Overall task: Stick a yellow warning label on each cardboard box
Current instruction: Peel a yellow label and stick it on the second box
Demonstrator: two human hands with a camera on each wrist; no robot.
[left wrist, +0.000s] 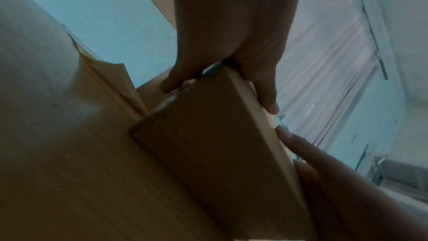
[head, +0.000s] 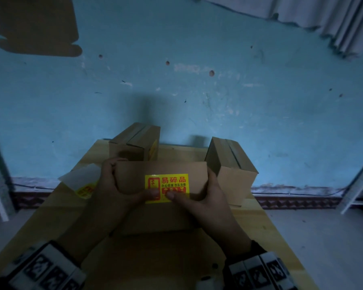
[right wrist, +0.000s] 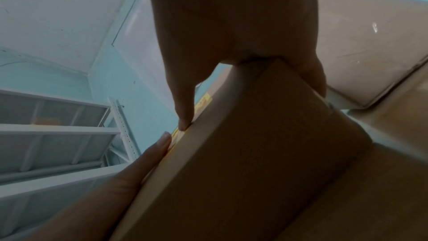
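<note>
A cardboard box point(head: 134, 176) stands tilted toward me at the middle of the wooden table point(head: 50, 216). A yellow warning label point(head: 172, 183) with red print lies on its facing side. My left hand point(head: 111, 185) grips the box's left end, its thumb pressing the label's lower left. My right hand point(head: 210, 191) grips the right end, its thumb on the label's lower edge. In the left wrist view the box point(left wrist: 208, 144) sits between fingers and thumb. The right wrist view shows the box point(right wrist: 266, 144) and a sliver of the label point(right wrist: 205, 99).
Two more cardboard boxes stand behind: one at back left point(head: 134, 143) with a yellow label on its right side, one at back right point(head: 233, 164). A white backing sheet with yellow labels point(head: 84, 181) lies at the left. A blue wall rises behind; white shelving point(right wrist: 57, 131) stands to the left.
</note>
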